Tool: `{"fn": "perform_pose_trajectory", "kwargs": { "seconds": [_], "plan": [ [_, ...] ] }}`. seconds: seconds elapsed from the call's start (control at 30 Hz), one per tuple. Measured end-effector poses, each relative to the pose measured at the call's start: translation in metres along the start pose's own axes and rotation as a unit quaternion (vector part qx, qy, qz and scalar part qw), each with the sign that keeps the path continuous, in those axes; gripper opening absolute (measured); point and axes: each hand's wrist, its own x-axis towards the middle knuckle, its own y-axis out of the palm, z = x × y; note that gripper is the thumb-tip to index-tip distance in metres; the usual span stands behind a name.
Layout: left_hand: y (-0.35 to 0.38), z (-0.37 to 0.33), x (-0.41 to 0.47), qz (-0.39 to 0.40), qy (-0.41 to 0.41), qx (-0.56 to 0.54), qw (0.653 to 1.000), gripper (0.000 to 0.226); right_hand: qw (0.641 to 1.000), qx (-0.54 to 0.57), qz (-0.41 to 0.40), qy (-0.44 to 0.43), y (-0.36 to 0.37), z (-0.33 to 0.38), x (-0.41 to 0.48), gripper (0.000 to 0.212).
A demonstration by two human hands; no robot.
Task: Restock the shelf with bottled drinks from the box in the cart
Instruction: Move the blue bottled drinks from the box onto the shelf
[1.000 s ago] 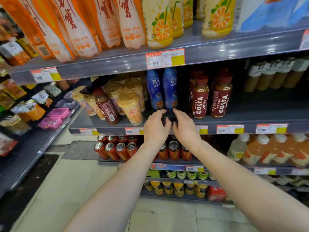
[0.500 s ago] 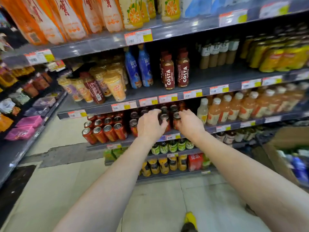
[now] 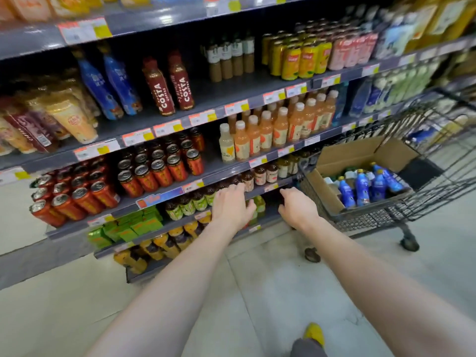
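Shoe (image 3: pixel 314 333), yellow, at the bottom edge, and both your arms stretched out ahead. Your left hand (image 3: pixel 231 206) hangs in front of the low shelves, fingers relaxed, holding nothing. Your right hand (image 3: pixel 298 210) is just beside it, loosely curled, empty too. Off to the right sits the cart (image 3: pixel 432 207), with the cardboard box (image 3: pixel 332 161) open inside it and blue bottled drinks (image 3: pixel 360 188) standing in there. Beyond, the shelf (image 3: pixel 221 92) carries two matching blue bottles (image 3: pixel 110 85) beside the Costa bottles (image 3: pixel 167 86).

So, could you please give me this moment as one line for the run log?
left hand: open, empty, at low shelf | right hand: open, empty | blue bottles: in box in cart
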Motion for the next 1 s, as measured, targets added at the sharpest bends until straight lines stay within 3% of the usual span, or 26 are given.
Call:
{"fn": "perform_pose_trajectory", "kwargs": {
  "seconds": [0.33,0.6,1.0],
  "plan": [
    [0.083,-0.195,0.064,0.059,0.07,-0.009,0.996,0.056,0.988,0.05,-0.02,0.145,-0.038,-0.208,-0.014,0.025],
    [0.141,-0.333,0.123,0.098,0.108,0.046,0.988,0.049,0.984,0.039,0.002,0.172,-0.072,-0.355,0.01,0.022],
    [0.22,-0.41,0.244,0.145,0.076,0.036,0.986,0.045,0.982,0.067,0.031,0.174,-0.086,-0.469,0.122,0.024]
  ]
}}
